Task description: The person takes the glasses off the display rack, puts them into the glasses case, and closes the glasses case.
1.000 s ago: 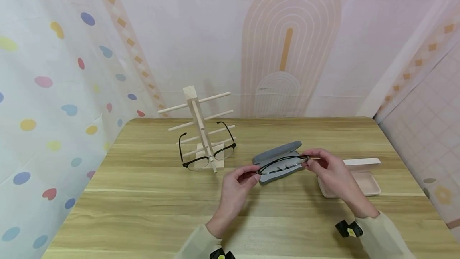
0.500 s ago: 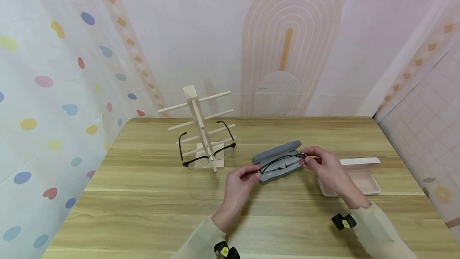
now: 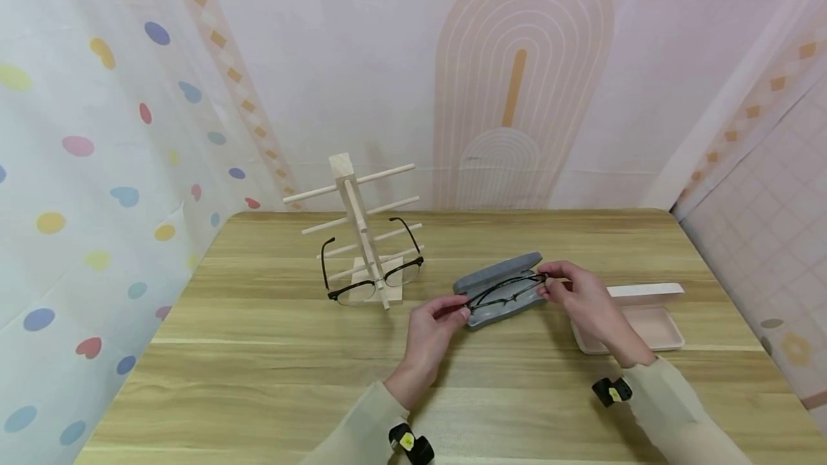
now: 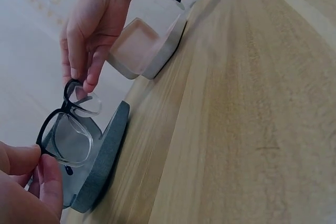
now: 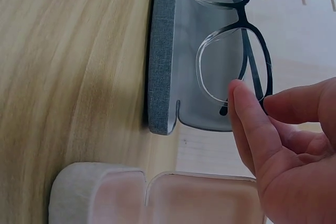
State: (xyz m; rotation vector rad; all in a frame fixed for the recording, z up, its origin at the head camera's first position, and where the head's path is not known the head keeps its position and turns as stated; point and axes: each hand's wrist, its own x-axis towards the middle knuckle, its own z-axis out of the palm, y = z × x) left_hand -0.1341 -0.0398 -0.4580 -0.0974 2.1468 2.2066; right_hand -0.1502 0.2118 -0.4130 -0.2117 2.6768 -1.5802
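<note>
A pair of black-topped, clear-rimmed glasses (image 3: 509, 298) with folded temples is held over an open grey glasses case (image 3: 496, 273). My left hand (image 3: 429, 336) pinches one end of the frame between thumb and fingers, and my right hand (image 3: 584, 303) pinches the other end. In the right wrist view, the glasses (image 5: 242, 17) stand in front of the case's grey lining (image 5: 191, 77). The left wrist view has both hands at the two corners of the glasses (image 4: 64, 109), close to the case (image 4: 105, 163). Whether the glasses touch the case inside cannot be told.
Left of the case stands a wooden glasses rack (image 3: 357, 210) with several pegs, and a second pair of glasses (image 3: 354, 293) hangs low on it. An open beige-pink case (image 3: 659, 329) lies to the right, partly behind the right forearm. Patterned curtains border the wooden table (image 3: 291, 393).
Both hands have brought the glasses slightly lower and left, nearer the grey case, and the lens side has tilted. The case, rack and beige-pink case keep their places.
</note>
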